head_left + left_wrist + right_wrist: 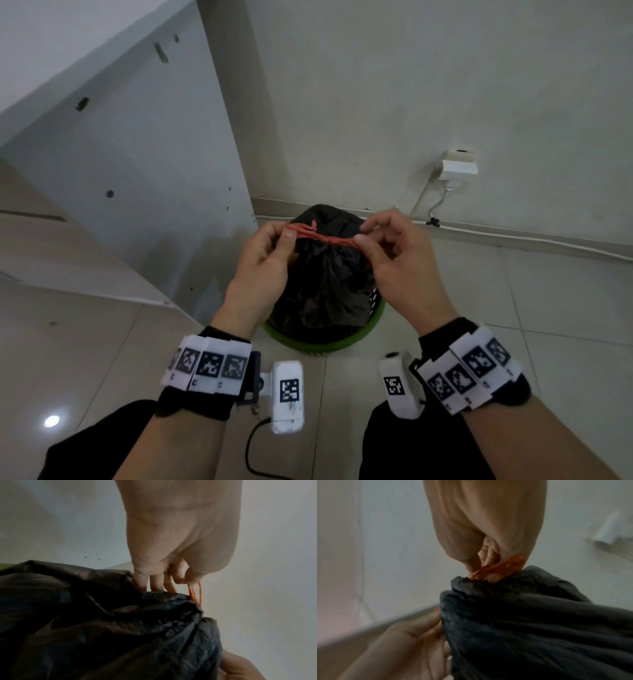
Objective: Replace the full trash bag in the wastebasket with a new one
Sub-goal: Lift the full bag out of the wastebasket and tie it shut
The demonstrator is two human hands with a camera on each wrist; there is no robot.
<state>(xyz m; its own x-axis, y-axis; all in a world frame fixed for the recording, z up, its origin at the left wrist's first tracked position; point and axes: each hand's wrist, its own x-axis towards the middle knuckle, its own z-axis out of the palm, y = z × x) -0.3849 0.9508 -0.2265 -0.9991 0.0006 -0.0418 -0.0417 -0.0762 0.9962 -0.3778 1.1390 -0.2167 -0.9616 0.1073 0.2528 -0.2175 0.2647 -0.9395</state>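
From the head view, the black trash bag (327, 281) sits in the green wastebasket (364, 330) at the centre of the floor, its mouth gathered shut. The orange drawstring (322, 236) runs taut along the 9-to-3 line above the gather, with what looks like a knot midway. The left hand (263, 260) pinches its 9 o'clock end between thumb and forefinger; the right hand (394, 263) pinches the 3 o'clock end. Both hands are equally near, so the coming pull likely turns on drawing apart along that axis, then lifting. The wastebasket's far rim is hidden behind the bag.

In the left wrist view, the left hand (180, 540) hangs from 12 o'clock, thumb and finger clamped on the drawstring (195, 593), the other fingers touching the bag (120, 628). The knot is out of sight.

The right wrist view is blurred: the right hand (484, 527) nips the drawstring (505, 565) above the bag (530, 622); the left hand (406, 642) shows at 7 o'clock, its grip hidden.
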